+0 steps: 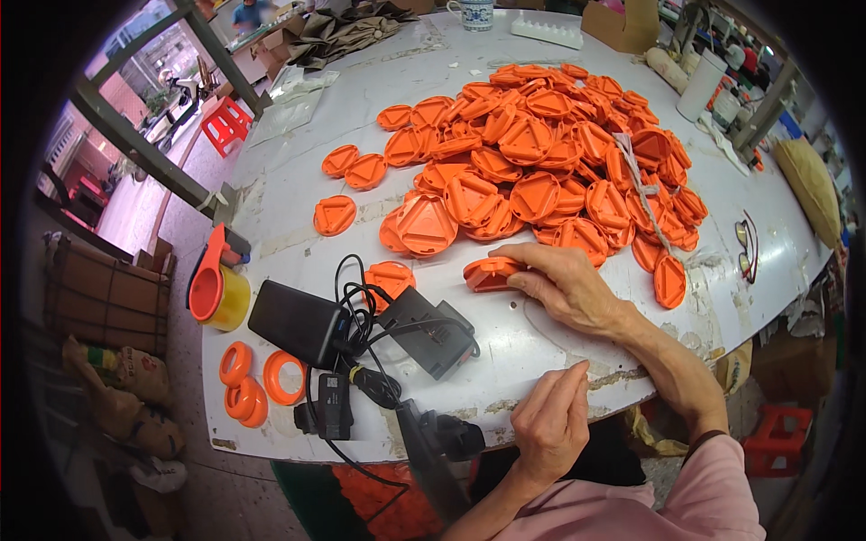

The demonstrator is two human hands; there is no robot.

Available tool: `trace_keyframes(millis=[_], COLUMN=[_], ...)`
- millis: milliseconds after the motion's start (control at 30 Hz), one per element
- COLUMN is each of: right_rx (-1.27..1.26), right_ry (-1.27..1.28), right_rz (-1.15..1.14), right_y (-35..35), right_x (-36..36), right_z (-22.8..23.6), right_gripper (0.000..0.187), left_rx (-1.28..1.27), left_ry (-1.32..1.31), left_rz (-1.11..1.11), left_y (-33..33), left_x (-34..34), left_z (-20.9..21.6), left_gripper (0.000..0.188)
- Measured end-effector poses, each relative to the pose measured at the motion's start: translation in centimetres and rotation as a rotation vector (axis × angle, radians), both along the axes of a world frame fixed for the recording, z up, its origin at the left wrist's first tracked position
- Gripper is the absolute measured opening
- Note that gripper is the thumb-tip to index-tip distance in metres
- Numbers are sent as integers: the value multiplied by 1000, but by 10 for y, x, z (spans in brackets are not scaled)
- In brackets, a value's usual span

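My right hand (570, 287) has its thumb and fingers around the edge of a round orange plastic disc (488, 274), which stands tilted at the table's near side. Close to the table's front edge is my left hand (548, 420), its fingers pressed together; whatever may be between them is hidden. Beyond both hands lies a large heap of orange discs (528, 140), many with a raised triangular shape on one face. One disc (669, 281) lies to the right of my right hand, by a pale cord (642, 189).
Left on the white table (289, 243) sit a black box (299, 323), a dark adapter (424, 332) with tangled cables, and orange rings (285, 377). A yellow tape-like roll (231, 299) stands at the left edge. Eyeglasses (747, 248) lie right; a patterned mug (475, 13) stands far back.
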State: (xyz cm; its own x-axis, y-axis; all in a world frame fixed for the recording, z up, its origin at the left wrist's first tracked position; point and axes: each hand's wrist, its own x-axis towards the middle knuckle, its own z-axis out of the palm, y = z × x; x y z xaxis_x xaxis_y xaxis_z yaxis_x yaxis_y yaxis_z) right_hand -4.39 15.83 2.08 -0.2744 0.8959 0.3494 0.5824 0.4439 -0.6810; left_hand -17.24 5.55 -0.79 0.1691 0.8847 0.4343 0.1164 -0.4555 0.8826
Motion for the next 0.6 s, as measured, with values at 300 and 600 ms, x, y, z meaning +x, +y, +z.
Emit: trace_keyframes(millis=[300,600], right_rx=[-532,-647], right_ry=[482,430], right_rz=[164,192], right_y=[-2,0], right_x=[18,30], right_z=[18,28], right_gripper=[37,41], left_rx=[-91,-229], left_ry=[14,-141], left_rz=[36,58], left_y=[-5,-8], left_x=[-1,-2], left_z=[4,3], left_gripper=[18,26])
